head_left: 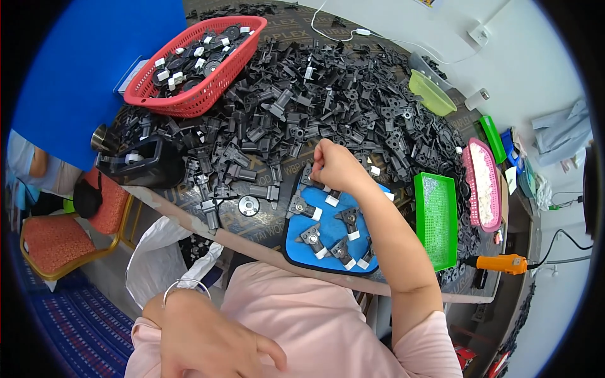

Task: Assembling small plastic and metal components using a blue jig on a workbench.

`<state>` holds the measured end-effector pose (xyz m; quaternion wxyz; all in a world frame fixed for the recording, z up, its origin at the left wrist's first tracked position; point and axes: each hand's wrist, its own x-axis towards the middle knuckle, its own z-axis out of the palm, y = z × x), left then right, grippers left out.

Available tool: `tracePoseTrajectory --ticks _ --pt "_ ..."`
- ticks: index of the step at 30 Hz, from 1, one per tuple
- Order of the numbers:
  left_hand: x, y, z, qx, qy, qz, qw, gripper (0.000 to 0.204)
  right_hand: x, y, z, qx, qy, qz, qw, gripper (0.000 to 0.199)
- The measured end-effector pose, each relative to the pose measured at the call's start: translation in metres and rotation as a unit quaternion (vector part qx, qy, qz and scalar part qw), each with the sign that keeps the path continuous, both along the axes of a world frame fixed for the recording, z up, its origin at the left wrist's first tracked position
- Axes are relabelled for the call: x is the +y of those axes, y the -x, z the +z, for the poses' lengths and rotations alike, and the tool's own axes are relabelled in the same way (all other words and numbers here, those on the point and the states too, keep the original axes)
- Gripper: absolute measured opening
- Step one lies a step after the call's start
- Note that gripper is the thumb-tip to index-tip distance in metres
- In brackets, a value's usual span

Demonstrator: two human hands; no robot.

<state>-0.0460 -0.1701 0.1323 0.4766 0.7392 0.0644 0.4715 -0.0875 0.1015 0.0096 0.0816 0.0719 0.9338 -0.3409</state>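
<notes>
My right hand point(337, 169) reaches over the far left part of a blue mat point(301, 238). Its fingers are pinched together beside a black plastic part point(307, 175); what lies between the fingertips is hidden. Several black plastic brackets with white blocks on one end, such as one bracket point(312, 239), lie spaced out on the mat, some partly covered by my forearm. My left hand point(211, 337), with a bracelet at the wrist, rests in front of my pink shirt, thumb stretched out and nothing seen in it.
Loose black plastic parts point(353, 101) pile across the table. A red basket point(217, 88) of assembled pieces stands far left, near a tape dispenser point(148, 160). To the right are a green tray point(436, 220), a pink basket point(498, 189) of white pieces and an orange electric screwdriver point(502, 264).
</notes>
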Motion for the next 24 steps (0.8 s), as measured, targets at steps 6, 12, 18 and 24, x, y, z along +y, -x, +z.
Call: tracePoseTrajectory --ticks 6,12,18,24 --pt "0.003 -0.003 0.002 -0.073 -0.048 0.054 0.995 0.089 -0.005 -0.004 0.009 0.011 0.009 0.010 1.000 0.031" --pt "-0.002 -0.002 -0.006 0.027 -0.006 0.016 1.000 0.091 -0.022 -0.030 0.027 0.033 0.052 0.060 0.996 0.038" --pt "0.000 -0.009 -0.001 0.005 -0.022 0.091 0.996 0.094 -0.036 -0.048 0.016 0.009 0.027 0.081 0.996 0.039" --pt "-0.001 -0.010 0.000 -0.005 -0.025 0.013 1.000 0.091 -0.033 -0.047 0.014 -0.005 0.055 0.064 0.996 0.041"
